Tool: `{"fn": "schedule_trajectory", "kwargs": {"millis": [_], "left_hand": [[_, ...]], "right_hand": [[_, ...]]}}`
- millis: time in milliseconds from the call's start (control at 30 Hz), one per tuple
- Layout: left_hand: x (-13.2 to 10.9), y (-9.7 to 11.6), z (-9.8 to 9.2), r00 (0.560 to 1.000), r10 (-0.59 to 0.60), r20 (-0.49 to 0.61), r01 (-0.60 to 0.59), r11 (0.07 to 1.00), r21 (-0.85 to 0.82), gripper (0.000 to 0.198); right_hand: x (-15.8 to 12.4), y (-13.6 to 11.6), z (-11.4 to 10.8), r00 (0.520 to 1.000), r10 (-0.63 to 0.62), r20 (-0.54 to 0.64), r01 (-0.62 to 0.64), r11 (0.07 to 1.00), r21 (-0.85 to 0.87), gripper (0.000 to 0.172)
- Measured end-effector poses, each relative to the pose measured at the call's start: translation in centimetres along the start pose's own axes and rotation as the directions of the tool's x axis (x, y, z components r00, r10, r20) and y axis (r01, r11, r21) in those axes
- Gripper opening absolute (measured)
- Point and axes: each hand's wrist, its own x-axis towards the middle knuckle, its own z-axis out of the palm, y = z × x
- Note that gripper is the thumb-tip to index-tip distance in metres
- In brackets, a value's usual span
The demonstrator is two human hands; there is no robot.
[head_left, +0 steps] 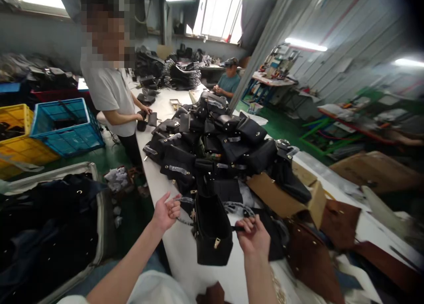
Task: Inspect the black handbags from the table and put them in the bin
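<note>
Holding: a small black handbag (212, 231) between my two hands, upright at the near end of the white desk (180, 251).
Left hand (166, 213): raised just left of the bag, fingers curled around a thin strap or wrapped handle that runs to the bag's top edge; clenched on it.
Right hand (253, 235): just right of the bag, fingers closed on a dark strap at the bag's upper right side.
Handbag: black, boxy, gold-coloured clasp on its front lower part, mouth facing up; it stands at the desk's edge, in front of the pile.
Pile of black bags (212, 149): heaped on the desk right behind the handbag, many with plastic-wrapped handles.
Cardboard pieces (281, 198): lying to the right of the pile, partly under it.
Brown leather pieces (311, 260): on the desk at my right, near the right hand.
Person in a grey shirt (111, 94): standing at the desk's left side, hands on a small black item.
Seated person (228, 81): at the far end of the desk.
Blue crate (66, 127) and yellow crate (20, 140): on the floor at left, side by side.
</note>
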Motion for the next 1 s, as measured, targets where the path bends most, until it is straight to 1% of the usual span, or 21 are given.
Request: {"fn": "schedule_trajectory", "kwargs": {"millis": [100, 167, 367, 467, 567, 700, 800, 900, 1000], "left_hand": [[-0.2, -0.1, -0.1, 1.0, 0.002, 0.029, -0.003, 0.999, 0.036, 0.041], [-0.2, -0.1, 0.1, 0.999, 0.002, 0.042, -0.004, 0.999, 0.045, 0.042], [-0.7, -0.6, 2.0, 0.993, 0.035, 0.111, -0.046, 0.995, 0.091, 0.041], [-1.0, -1.0, 3.0, 0.99, 0.034, 0.138, -0.051, 0.991, 0.123, 0.046], [-1.0, -1.2, 3.6, 0.99, 0.026, 0.141, -0.04, 0.995, 0.096, 0.048], [-0.8, -1.1, 3.6, 0.992, 0.031, 0.118, -0.037, 0.998, 0.054, 0.046], [-0.8, -1.1, 3.4, 0.995, 0.03, 0.097, -0.034, 0.999, 0.043, 0.047], [-0.8, -1.1, 3.2, 0.994, 0.026, 0.107, -0.03, 0.999, 0.035, 0.048], [-0.9, -1.0, 3.0, 0.992, 0.018, 0.128, -0.026, 0.998, 0.064, 0.05]], "right_hand": [[-0.3, 0.1, 0.3, 0.999, 0.043, -0.022, -0.042, 0.998, 0.045, 0.028], [-0.5, 0.0, 0.4, 0.999, 0.048, -0.006, -0.048, 0.998, 0.05, 0.029], [-0.5, -0.4, 0.2, 0.999, 0.04, 0.023, -0.041, 0.998, 0.051, 0.029], [-0.2, -0.6, -0.4, 0.999, 0.041, 0.008, -0.041, 0.997, 0.065, 0.029], [-0.1, -0.9, -1.0, 0.999, 0.036, -0.01, -0.035, 0.995, 0.09, 0.029], [0.0, -1.1, -1.2, 0.999, 0.035, 0.0, -0.035, 0.996, 0.086, 0.028], [-0.1, -1.2, -1.1, 0.999, 0.012, 0.032, -0.013, 0.999, 0.03, 0.03], [-0.2, -1.2, -0.9, 0.999, -0.015, 0.053, 0.016, 1.0, -0.021, 0.034], [-0.3, -1.1, -0.7, 0.999, -0.016, 0.045, 0.017, 1.0, -0.02, 0.034]]}}
